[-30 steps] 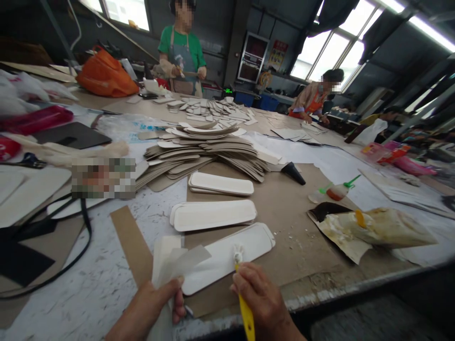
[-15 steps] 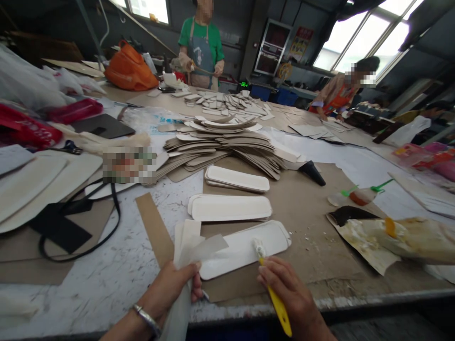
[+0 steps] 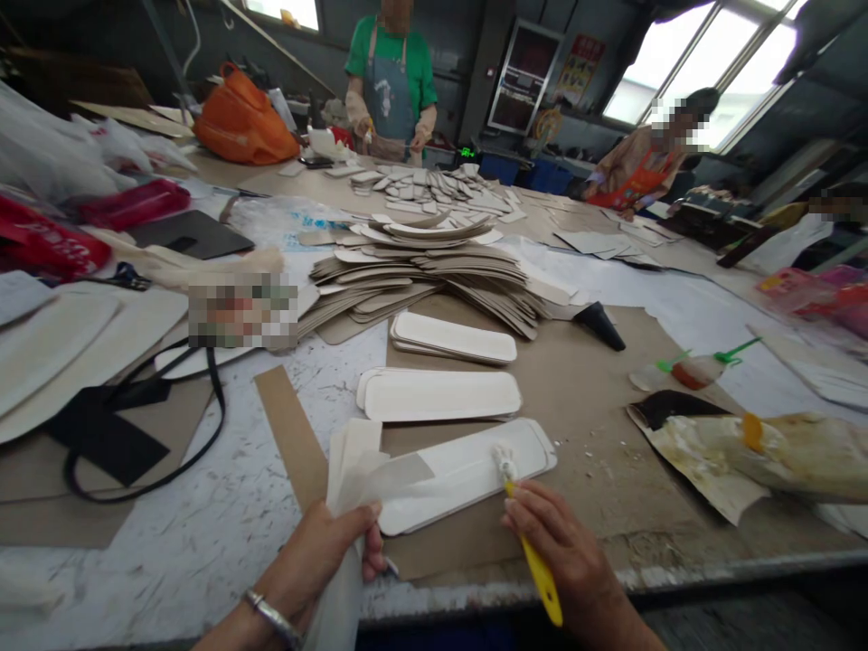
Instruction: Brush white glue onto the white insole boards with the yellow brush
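In my right hand (image 3: pixel 560 542) is a yellow-handled brush (image 3: pixel 539 570), its bristles white with paste and resting on the long white rounded panel (image 3: pixel 467 461) nearest me. My left hand (image 3: pixel 343 538) pinches a translucent whitish strip (image 3: pixel 339 601) between thumb and fingers. One end of the strip lies across the panel's left part, while the rest hangs down past the table edge. Several white pieces (image 3: pixel 356 438) show just beyond my left hand. Two more stacks of white panels, a middle one (image 3: pixel 440 396) and a farther one (image 3: pixel 454 337), lie behind the panel.
Curved grey-brown panels (image 3: pixel 434 271) are piled farther back. At right lie a paste-smeared bag (image 3: pixel 793 452), a black cone (image 3: pixel 600 325) and a green-tipped bottle (image 3: pixel 702 369). A brown strip (image 3: pixel 293 434) and black straps (image 3: pixel 108 434) lie left. Co-workers (image 3: pixel 390 81) stand across the table.
My right hand and the brush have moved slightly right along the panel. The strip's free end lies flatter on the panel. My left hand keeps its grip, nearly still.
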Motion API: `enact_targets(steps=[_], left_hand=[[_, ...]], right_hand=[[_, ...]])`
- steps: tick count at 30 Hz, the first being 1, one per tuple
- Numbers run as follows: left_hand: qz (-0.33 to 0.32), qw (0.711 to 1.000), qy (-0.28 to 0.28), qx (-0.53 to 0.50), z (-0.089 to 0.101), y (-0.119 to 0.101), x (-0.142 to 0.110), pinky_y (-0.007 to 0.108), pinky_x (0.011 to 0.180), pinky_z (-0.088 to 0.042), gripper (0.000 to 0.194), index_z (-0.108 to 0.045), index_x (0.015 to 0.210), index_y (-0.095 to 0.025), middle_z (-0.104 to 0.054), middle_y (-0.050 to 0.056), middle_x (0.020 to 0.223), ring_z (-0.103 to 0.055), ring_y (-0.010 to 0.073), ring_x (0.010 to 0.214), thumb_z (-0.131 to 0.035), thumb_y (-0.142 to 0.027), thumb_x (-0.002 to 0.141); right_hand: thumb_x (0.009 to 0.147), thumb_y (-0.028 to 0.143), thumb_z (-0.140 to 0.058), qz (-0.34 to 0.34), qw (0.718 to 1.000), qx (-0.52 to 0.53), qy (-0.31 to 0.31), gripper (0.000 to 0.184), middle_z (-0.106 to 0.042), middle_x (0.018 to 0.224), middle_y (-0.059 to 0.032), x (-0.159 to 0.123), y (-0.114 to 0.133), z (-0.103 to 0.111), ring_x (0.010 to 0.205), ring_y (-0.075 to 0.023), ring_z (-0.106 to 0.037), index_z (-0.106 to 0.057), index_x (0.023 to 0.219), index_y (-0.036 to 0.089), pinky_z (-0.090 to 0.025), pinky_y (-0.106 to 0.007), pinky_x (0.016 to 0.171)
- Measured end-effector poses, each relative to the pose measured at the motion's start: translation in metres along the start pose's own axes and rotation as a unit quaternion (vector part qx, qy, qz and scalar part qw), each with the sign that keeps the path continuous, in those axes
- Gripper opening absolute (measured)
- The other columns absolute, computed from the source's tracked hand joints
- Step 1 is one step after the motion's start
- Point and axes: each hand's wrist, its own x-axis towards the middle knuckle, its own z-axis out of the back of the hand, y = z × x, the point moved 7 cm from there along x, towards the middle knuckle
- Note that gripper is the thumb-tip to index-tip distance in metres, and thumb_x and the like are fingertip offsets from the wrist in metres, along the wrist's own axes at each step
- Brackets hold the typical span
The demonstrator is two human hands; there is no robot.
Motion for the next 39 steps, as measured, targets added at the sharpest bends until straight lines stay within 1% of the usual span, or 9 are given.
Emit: enact_targets(steps=[10,14,18,22,25,27,30,36,39], left_hand=[[-0.002,1.000,-0.005,-0.017,-0.001,-0.001,-0.003,0.021,0.040,-0.040,0.030,-0.056,0.042,-0.015,-0.056,0.003,0.039,-0.051,0.0116,0.037,-0.064,-0.033,0.066],[0.002,1.000,-0.001,-0.029,0.000,-0.001,-0.003,0.020,0.041,-0.041,0.031,-0.057,0.044,-0.014,-0.058,0.004,0.041,-0.051,0.0106,0.037,-0.062,-0.033,0.067],[0.025,0.998,0.025,-0.053,-0.003,-0.002,-0.005,0.020,0.042,-0.042,0.033,-0.058,0.045,-0.011,-0.058,0.005,0.042,-0.053,0.0104,0.038,-0.067,-0.038,0.060],[0.038,0.995,0.032,-0.084,-0.003,-0.002,-0.004,0.020,0.043,-0.044,0.034,-0.058,0.048,-0.010,-0.056,0.002,0.042,-0.055,0.0113,0.040,-0.073,-0.040,0.053],[0.042,0.994,0.039,-0.097,-0.003,-0.001,-0.003,0.020,0.042,-0.043,0.031,-0.058,0.050,-0.011,-0.056,0.000,0.042,-0.053,0.0105,0.039,-0.074,-0.038,0.051],[0.043,0.994,0.043,-0.088,-0.003,-0.001,-0.002,0.019,0.042,-0.043,0.029,-0.059,0.049,-0.010,-0.056,0.002,0.041,-0.053,0.0105,0.039,-0.071,-0.036,0.055],[0.041,0.996,0.040,-0.071,-0.002,-0.001,-0.001,0.020,0.042,-0.042,0.029,-0.058,0.046,-0.010,-0.057,0.004,0.041,-0.054,0.0116,0.039,-0.067,-0.034,0.059],[0.040,0.997,0.034,-0.061,-0.001,-0.001,-0.003,0.021,0.043,-0.042,0.030,-0.058,0.044,-0.011,-0.056,0.003,0.039,-0.052,0.0109,0.038,-0.068,-0.036,0.056],[0.034,0.999,0.024,-0.031,0.000,-0.001,-0.003,0.021,0.044,-0.041,0.032,-0.059,0.044,-0.011,-0.060,0.006,0.041,-0.051,0.0108,0.038,-0.065,-0.039,0.059]], right_hand=[[0.086,0.010,-0.047,-0.006,0.997,-0.068,0.044,0.021,-0.067,0.086,-0.0114,-0.014,-0.032,0.016,0.092,-0.0215,-0.062,-0.064,0.098,0.012,-0.057,-0.031,0.075],[0.085,0.010,-0.049,-0.031,0.998,-0.038,0.044,0.020,-0.066,0.090,-0.0113,-0.017,-0.025,0.009,0.094,-0.0214,-0.062,-0.063,0.098,0.013,-0.055,-0.030,0.078],[0.083,0.010,-0.051,-0.093,0.993,0.066,-0.016,0.024,-0.064,0.096,-0.0092,-0.008,0.001,-0.007,0.095,-0.0180,-0.062,-0.061,0.104,0.018,-0.054,-0.026,0.081],[0.083,0.013,-0.053,0.016,0.990,0.139,-0.036,0.015,-0.067,0.083,-0.0087,0.026,0.055,-0.024,0.091,-0.0178,-0.063,-0.063,0.095,0.013,-0.054,-0.025,0.078],[0.083,0.012,-0.053,0.119,0.982,0.144,-0.041,0.012,-0.068,0.072,-0.0086,0.039,0.078,-0.026,0.081,-0.0182,-0.065,-0.064,0.083,0.008,-0.054,-0.027,0.079],[0.084,0.011,-0.050,0.140,0.982,0.127,-0.016,0.016,-0.069,0.073,-0.0099,0.038,0.075,-0.027,0.081,-0.0197,-0.065,-0.065,0.082,0.007,-0.055,-0.029,0.078],[0.086,0.012,-0.047,0.104,0.990,0.092,0.031,0.019,-0.070,0.081,-0.0128,0.034,0.060,-0.027,0.088,-0.0232,-0.064,-0.065,0.087,0.007,-0.057,-0.031,0.074],[0.084,0.010,-0.050,0.136,0.985,0.100,-0.027,0.015,-0.070,0.070,-0.0085,0.037,0.077,-0.025,0.074,-0.0198,-0.066,-0.065,0.079,0.008,-0.056,-0.028,0.074],[0.086,0.010,-0.046,0.102,0.991,0.083,0.004,0.020,-0.070,0.076,-0.0112,0.030,0.058,-0.025,0.082,-0.0212,-0.065,-0.065,0.083,0.006,-0.056,-0.030,0.077]])
